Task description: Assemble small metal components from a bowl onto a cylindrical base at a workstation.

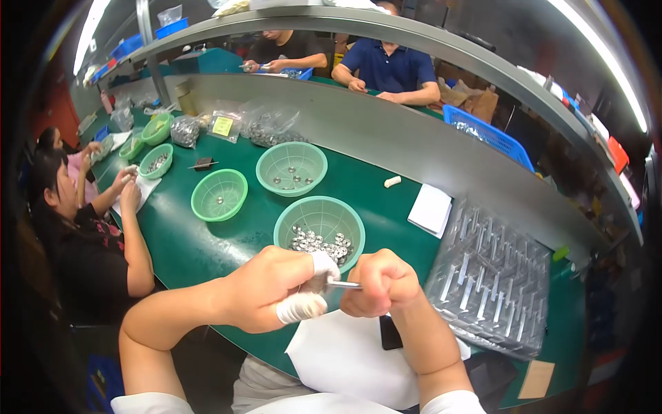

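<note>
In front of my chest, both hands are raised close together over the near edge of the green table (172,234). White tape wraps fingers of my left hand (262,290), which pinches a small greyish piece, mostly hidden by the fingers. From my closed right hand (383,284) a thin metal rod (345,284) points left and meets that piece. Just beyond my hands stands a pale green mesh basket (317,210) with many small round metal parts (316,241) in it. Beneath my wrists, white paper (331,352) hangs over the table edge beside a dark phone (391,333).
Stacked clear trays (486,276) with metal strips fill the right side, near a white pad (430,210). Two more baskets, one pale green (291,155) and one bright green (207,190), hold a few parts. A co-worker (89,241) sits at left; others work behind the low partition (386,148).
</note>
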`<state>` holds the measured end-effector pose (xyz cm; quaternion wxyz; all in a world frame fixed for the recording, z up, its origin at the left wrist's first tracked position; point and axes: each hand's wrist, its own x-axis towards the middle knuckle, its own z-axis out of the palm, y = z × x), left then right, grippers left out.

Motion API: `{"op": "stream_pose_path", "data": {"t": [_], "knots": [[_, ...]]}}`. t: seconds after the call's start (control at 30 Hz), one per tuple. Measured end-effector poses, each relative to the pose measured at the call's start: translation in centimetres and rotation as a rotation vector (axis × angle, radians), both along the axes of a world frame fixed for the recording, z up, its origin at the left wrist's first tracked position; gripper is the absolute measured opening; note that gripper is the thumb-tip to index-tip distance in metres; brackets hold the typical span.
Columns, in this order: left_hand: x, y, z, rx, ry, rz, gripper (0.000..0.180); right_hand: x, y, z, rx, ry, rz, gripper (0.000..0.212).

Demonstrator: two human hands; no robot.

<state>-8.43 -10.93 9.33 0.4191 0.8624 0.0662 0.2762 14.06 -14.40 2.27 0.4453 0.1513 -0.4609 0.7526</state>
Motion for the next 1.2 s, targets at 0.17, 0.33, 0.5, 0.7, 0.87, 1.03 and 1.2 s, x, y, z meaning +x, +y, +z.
{"op": "stream_pose_path", "data": {"t": [0.17, 0.33, 0.5, 0.7, 0.87, 1.03, 1.2], "knots": [[0.3, -1.0, -0.5, 0.209, 0.143, 0.134, 0.039, -1.2, 0.9, -1.1, -0.003, 0.076, 0.272, 0.03], [0.1, -1.0, -0.6, 0.338, 0.067, 0.163, 0.036, -1.8, 1.1, -1.7, -0.083, 0.091, 0.323, 0.031], [0.1, -0.7, -0.6, 0.388, 0.047, 0.201, 0.036, -1.5, 1.3, -2.0, -0.119, 0.093, 0.314, 0.032], [-1.5, -1.0, 0.6, 0.548, 0.267, 0.238, 0.034, -1.5, 0.7, -1.8, -0.159, -0.216, 0.11, 0.038], [-3.6, -2.0, 1.2, 0.55, 0.717, 0.149, 0.015, -3.0, -0.8, 0.4, 0.137, -0.654, -0.14, 0.043], [-5.0, -3.2, 1.0, 0.595, 0.871, 0.109, 0.007, -5.4, -1.6, 0.8, 0.157, -0.819, -0.049, 0.044], [-6.8, -3.6, -1.4, 0.631, 0.702, 0.226, 0.008, -7.8, -3.4, 3.9, 0.158, -0.911, -0.16, 0.045]]}}
